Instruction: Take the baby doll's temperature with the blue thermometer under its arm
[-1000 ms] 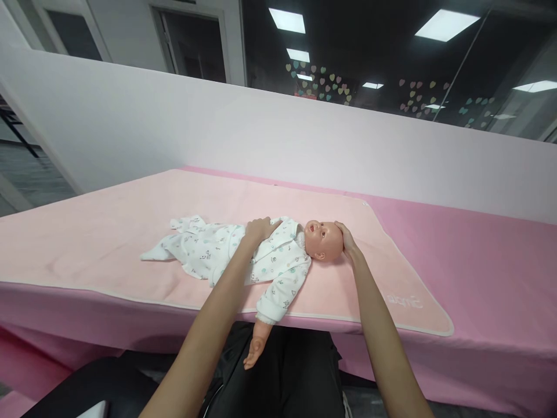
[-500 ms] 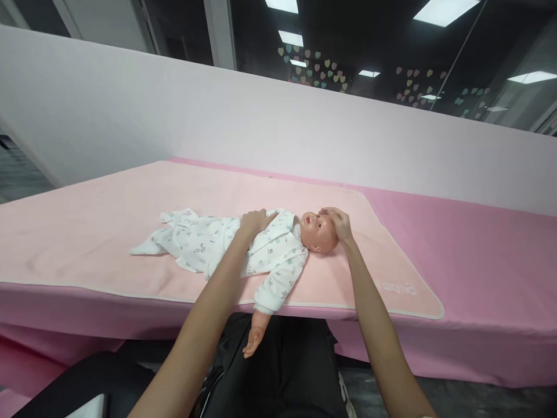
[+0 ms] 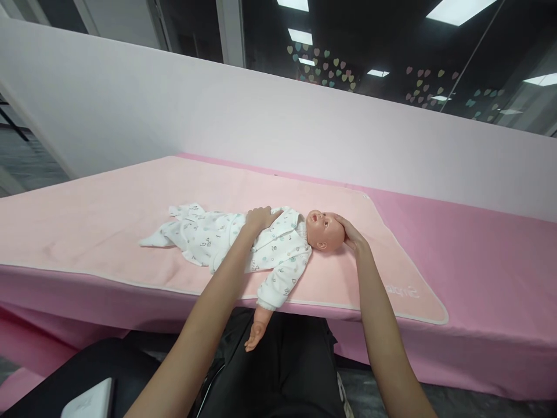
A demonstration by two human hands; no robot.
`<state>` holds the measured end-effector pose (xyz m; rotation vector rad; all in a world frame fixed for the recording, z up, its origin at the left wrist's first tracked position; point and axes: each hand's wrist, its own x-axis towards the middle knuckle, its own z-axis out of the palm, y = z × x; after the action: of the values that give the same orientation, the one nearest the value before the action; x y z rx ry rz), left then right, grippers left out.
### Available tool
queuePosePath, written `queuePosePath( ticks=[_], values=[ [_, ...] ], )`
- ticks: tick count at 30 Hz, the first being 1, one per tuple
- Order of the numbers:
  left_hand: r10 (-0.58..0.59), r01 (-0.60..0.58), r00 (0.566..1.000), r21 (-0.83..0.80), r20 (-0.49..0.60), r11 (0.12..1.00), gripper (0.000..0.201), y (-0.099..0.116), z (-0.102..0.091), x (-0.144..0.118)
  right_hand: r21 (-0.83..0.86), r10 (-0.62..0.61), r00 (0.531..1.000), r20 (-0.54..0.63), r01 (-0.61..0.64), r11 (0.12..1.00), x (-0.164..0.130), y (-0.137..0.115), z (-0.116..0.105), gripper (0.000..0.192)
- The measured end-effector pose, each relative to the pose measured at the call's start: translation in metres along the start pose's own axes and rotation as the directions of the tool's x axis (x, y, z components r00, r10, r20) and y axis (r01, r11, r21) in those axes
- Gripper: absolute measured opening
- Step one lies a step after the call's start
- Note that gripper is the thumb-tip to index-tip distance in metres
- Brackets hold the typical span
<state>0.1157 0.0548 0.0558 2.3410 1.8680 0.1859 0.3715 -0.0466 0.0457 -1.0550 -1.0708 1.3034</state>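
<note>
Resting our left hand [image 3: 260,218], thumb spread, on the baby doll [image 3: 281,254] lying on the peach mat [image 3: 108,220], we cup its head [image 3: 327,233] with our unclenched right hand [image 3: 351,233]; likely slippery-headed and soft-bodied, it's best held at nape and torso.

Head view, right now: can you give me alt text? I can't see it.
A baby doll in printed white clothes lies on a peach mat. The left hand rests on its torso; the right hand cups the crown of its head.
</note>
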Motion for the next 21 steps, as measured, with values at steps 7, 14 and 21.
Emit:
queuePosePath(
  ticks=[7,14,21],
  values=[
    [0.003,-0.003,1.000,0.005,-0.010,1.000,0.071,-0.001,0.001,0.001,0.280,0.169,0.969,0.181,-0.215,0.936,-0.016,0.005,-0.008,0.043],
    [0.006,-0.006,1.000,0.020,-0.004,1.000,0.070,-0.003,0.002,0.003,0.188,-0.023,0.975,-0.221,0.066,0.980,0.003,0.012,-0.017,0.038],
    [0.007,-0.007,1.000,0.032,-0.011,0.999,0.071,-0.004,0.003,0.004,-0.333,-0.571,0.779,-0.260,0.483,0.810,0.005,0.001,0.016,0.028]
  ],
)
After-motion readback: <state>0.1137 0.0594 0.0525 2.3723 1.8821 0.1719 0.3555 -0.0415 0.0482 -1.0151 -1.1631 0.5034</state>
